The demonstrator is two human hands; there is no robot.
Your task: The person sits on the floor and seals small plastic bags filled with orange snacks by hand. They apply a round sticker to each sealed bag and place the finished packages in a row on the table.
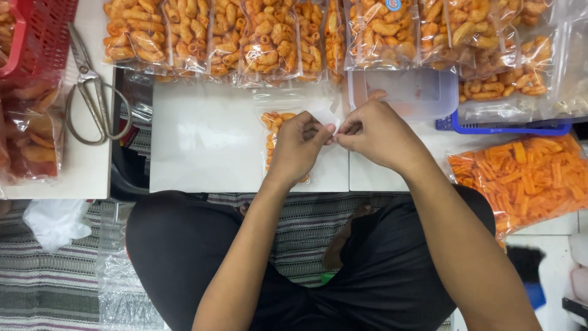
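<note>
Both grips, left hand [298,146] and right hand [375,135], pinch the mouth of a small snack bag [274,121] lying on the white counter [205,144]; sealing appears underway, and pressing along the strip evenly likely comes next.

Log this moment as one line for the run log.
left hand: pinching small snack bag top | right hand: pinching same top | scissors: idle

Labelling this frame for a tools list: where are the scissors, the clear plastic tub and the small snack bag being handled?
scissors [92,92]: head view, pivot.
clear plastic tub [429,92]: head view, floor.
small snack bag [274,121]: head view, filled part.
</note>
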